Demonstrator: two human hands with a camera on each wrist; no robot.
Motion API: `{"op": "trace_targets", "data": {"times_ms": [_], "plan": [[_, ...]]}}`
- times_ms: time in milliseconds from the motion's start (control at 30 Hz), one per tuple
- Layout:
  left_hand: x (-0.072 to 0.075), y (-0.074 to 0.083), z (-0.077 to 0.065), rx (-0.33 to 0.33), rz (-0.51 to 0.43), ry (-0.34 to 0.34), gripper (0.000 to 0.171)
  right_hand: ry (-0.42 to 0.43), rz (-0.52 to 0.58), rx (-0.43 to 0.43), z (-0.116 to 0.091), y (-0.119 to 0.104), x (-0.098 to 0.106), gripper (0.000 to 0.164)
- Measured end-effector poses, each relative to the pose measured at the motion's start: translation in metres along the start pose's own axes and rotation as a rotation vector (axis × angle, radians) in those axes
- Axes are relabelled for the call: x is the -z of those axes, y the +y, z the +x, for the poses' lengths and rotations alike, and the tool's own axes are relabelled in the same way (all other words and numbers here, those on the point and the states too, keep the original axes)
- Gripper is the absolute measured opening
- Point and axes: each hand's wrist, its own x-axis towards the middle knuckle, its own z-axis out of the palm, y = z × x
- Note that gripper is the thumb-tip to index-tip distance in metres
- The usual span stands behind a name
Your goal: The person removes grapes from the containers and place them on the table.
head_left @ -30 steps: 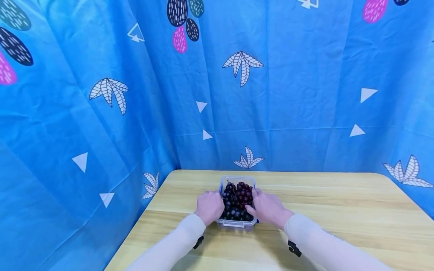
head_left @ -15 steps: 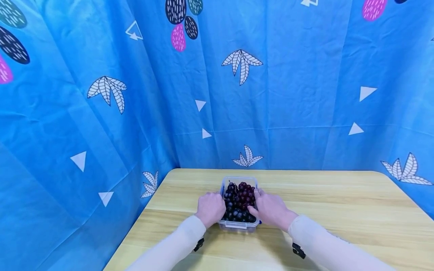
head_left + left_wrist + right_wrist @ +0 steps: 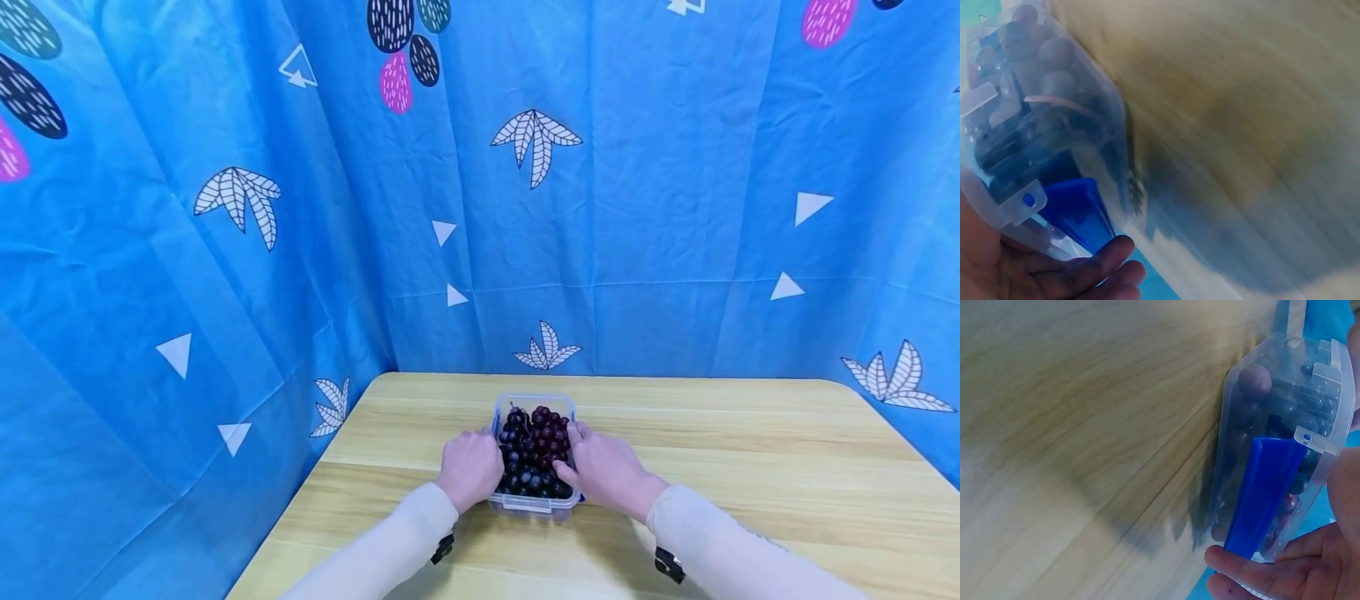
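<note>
"Blue curtain (image 3: 667, 217) behind the clear box (image 3: 527, 505), desk (image 3: 712, 450) below it. How's it held?"

"My left grip (image 3: 471, 468) and right grip (image 3: 607, 473) curl round its opposite sides."

"Best way, with those grapes (image 3: 531, 458) inside?"

"I'd hold it level, pressing both sides evenly."

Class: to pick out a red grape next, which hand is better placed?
Probably the right hand: its thumb lies over the box, near the red grapes; the left hand holds the opposite side, beside darker grapes.
</note>
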Motion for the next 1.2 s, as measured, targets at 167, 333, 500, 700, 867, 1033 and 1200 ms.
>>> {"op": "trace_targets", "data": {"times_ms": [167,333,500,700,867,1033,1200], "plan": [[0.0,-0.003,0.009,0.033,-0.118,-0.001,0.022,-0.023,0.041,-0.017,-0.001,0.001,0.001,0.074],[-0.007,-0.012,0.018,0.011,-0.153,0.009,0.055,-0.014,0.057,-0.01,0.0,-0.002,-0.001,0.072],[-0.016,-0.015,0.021,-0.004,-0.191,-0.102,0.061,-0.025,0.067,-0.01,-0.001,-0.004,-0.002,0.072],[-0.023,-0.013,0.023,-0.002,-0.249,-0.11,0.058,-0.03,0.11,-0.016,-0.001,0.0,0.001,0.072],[-0.023,-0.012,0.024,0.0,-0.255,-0.104,0.057,-0.038,0.117,-0.013,0.001,0.002,0.006,0.072],[-0.022,-0.013,0.022,0.01,-0.264,-0.126,0.058,-0.046,0.108,-0.016,0.002,0.002,0.006,0.073],[-0.02,-0.012,0.021,0.023,-0.262,-0.145,0.059,-0.081,0.143,-0.007,0.002,0.003,0.01,0.074]]}}
